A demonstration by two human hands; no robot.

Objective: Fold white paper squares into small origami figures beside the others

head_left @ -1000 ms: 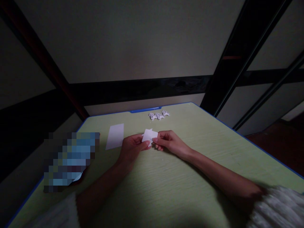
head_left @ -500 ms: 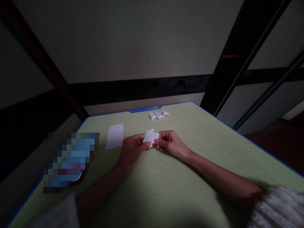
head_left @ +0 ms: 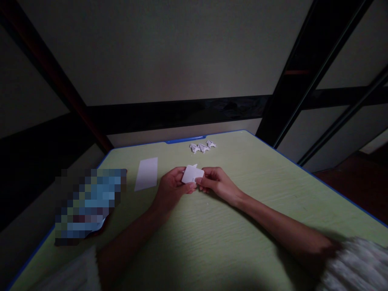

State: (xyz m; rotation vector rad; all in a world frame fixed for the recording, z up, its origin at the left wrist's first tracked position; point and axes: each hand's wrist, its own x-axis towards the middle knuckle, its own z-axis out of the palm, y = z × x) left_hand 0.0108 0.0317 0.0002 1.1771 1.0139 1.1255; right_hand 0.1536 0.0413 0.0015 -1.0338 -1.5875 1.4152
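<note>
Between my two hands is a small piece of folded white paper (head_left: 191, 173), held just above the table with a pointed flap sticking out at its far edge. My left hand (head_left: 173, 184) grips its left side, the thumb along the near edge and the fingers behind. From the right, my right hand (head_left: 216, 180) pinches it, with the thumb pressed on the near right corner. The fingers under the paper are partly hidden. Beyond my hands, three small folded paper figures (head_left: 203, 148) sit close together on the table.
The light green table (head_left: 257, 178) has a blue rim and a blue handle strip (head_left: 186, 140) at the far edge. A flat white paper sheet (head_left: 146, 173) lies left of my hands. Farther left is a blurred-out bluish object (head_left: 97, 202). A panelled wall (head_left: 178, 60) rises behind the table.
My left thumb has shifted slightly toward the near edge, and the folded paper's near face now looks flatter and smoother. Both hands still hold it in nearly the same spot.
</note>
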